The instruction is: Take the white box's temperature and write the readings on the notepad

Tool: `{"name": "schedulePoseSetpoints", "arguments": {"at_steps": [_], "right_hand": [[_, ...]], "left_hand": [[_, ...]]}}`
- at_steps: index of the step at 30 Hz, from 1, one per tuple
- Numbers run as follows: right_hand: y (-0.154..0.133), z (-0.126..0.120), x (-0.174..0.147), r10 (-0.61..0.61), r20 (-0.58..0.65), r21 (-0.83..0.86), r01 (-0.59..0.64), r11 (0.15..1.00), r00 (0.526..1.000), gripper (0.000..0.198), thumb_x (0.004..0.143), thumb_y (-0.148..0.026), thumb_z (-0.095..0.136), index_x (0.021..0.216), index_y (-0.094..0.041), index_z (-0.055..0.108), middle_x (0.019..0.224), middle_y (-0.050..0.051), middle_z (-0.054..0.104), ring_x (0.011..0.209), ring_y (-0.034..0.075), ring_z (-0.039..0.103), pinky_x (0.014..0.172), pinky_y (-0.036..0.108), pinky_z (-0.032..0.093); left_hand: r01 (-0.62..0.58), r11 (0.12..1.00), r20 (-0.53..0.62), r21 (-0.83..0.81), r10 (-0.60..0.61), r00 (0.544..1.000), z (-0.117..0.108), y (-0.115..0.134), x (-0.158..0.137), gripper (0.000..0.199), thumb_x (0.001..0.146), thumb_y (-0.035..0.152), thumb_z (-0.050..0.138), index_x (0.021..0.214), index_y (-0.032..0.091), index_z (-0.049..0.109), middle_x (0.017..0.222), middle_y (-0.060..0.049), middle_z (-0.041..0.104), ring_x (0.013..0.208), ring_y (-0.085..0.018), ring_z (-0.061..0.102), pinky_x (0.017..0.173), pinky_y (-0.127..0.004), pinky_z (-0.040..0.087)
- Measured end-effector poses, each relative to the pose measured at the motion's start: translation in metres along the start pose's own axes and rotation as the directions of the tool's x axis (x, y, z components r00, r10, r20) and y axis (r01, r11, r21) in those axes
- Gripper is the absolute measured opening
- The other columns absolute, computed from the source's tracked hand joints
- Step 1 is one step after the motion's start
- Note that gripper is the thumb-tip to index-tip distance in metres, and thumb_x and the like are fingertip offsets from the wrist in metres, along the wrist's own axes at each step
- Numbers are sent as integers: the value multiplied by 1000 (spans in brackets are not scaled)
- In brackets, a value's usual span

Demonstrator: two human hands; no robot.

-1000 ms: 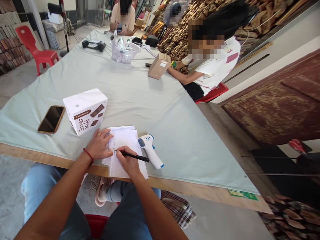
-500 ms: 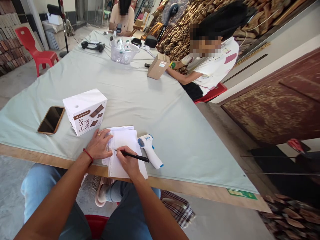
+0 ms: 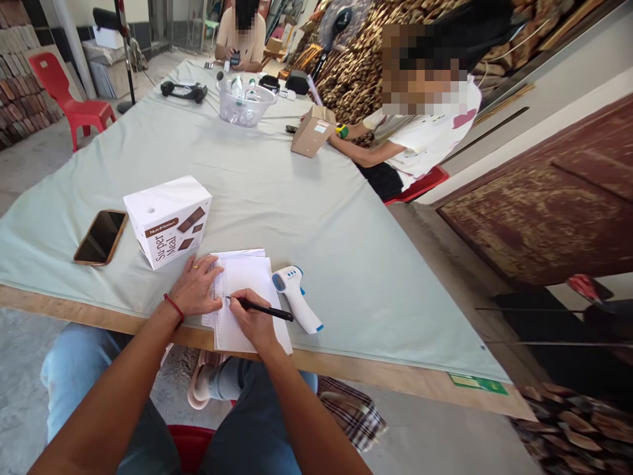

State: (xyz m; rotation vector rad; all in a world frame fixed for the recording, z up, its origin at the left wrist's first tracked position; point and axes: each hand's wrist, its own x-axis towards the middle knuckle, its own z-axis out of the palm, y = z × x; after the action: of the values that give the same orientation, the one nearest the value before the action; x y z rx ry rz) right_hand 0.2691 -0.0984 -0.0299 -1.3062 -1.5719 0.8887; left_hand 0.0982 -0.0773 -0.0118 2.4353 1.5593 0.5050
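My right hand is closed around a black pen, its tip against a sheet of white paper. Small writing runs down the left part of the paper. My left hand lies with fingers spread on the paper's left edge, pressing it to the table. Just right of the paper rests a white and blue infrared thermometer. Behind my left hand stands a white box printed with "Super Meal". A smartphone lies dark-screened to the left of that box.
The table has a pale green cloth. Farther back are a clear plastic basin holding bottles, a cardboard box and a black device. One person sits at the right side, another at the far end. A red chair stands left.
The person at the right has leaned a little to the right, and a pale strip now rises behind the cardboard box. My hands and the pen have hardly moved.
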Motion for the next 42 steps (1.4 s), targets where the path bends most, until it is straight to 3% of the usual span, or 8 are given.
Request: {"name": "schedulePoseSetpoints", "arguments": {"at_steps": [27, 32, 35, 37, 40, 42], "right_hand": [[4, 1, -1, -7, -14, 8, 7, 1000, 1000, 13, 70, -30, 52, 63, -21, 59, 60, -1, 62, 57, 15, 55, 58, 28, 46], [6, -1, -2, -30, -135, 17, 32, 999, 990, 13, 74, -30, 53, 65, -21, 57, 61, -1, 61, 59, 16, 55, 59, 28, 47], [6, -1, -3, -105, -216, -26, 102, 994, 971, 14, 82, -30, 52, 78, -20, 61, 72, 1, 65, 68, 17, 59, 66, 30, 50], [7, -2, -1, -213, -193, -93, 198, 976, 958, 17, 88, -28, 48, 89, -20, 63, 82, 4, 67, 77, 18, 62, 74, 31, 51], [12, -8, 13, -401, -26, -292, 376, 879, 916, 26, 94, -21, 40, 107, -19, 63, 98, 8, 66, 92, 20, 62, 83, 34, 51], [16, -14, 29, -467, 119, -485, 462, 743, 876, 36, 93, -13, 36, 119, -17, 60, 108, 13, 64, 99, 24, 60, 86, 38, 50]], "left_hand": [[-16, 999, -27, -31, 15, 1000, 3, -2, 0, 59, 66, 29, 69, 122, 14, 58, 142, -20, 47, 135, -33, 39, 116, -51, 17], [-10, 999, -15, -44, 9, 1000, 3, -3, -1, 60, 66, 28, 70, 122, 13, 58, 142, -20, 46, 135, -34, 39, 117, -52, 17], [-7, 999, -20, -48, 6, 1000, 4, -5, 0, 59, 65, 27, 70, 122, 13, 58, 142, -20, 46, 135, -34, 39, 117, -53, 17], [-11, 999, -35, -51, 10, 999, 4, -7, 0, 59, 65, 26, 71, 120, 13, 58, 141, -21, 47, 135, -34, 39, 116, -53, 19], [-32, 997, -71, -70, 27, 997, 6, -10, -5, 53, 66, 24, 70, 117, 13, 59, 137, -21, 49, 133, -34, 41, 115, -53, 23], [-54, 993, -118, -104, 42, 992, 7, -12, -14, 44, 71, 24, 67, 114, 15, 59, 132, -18, 52, 129, -33, 44, 113, -53, 27]]}}
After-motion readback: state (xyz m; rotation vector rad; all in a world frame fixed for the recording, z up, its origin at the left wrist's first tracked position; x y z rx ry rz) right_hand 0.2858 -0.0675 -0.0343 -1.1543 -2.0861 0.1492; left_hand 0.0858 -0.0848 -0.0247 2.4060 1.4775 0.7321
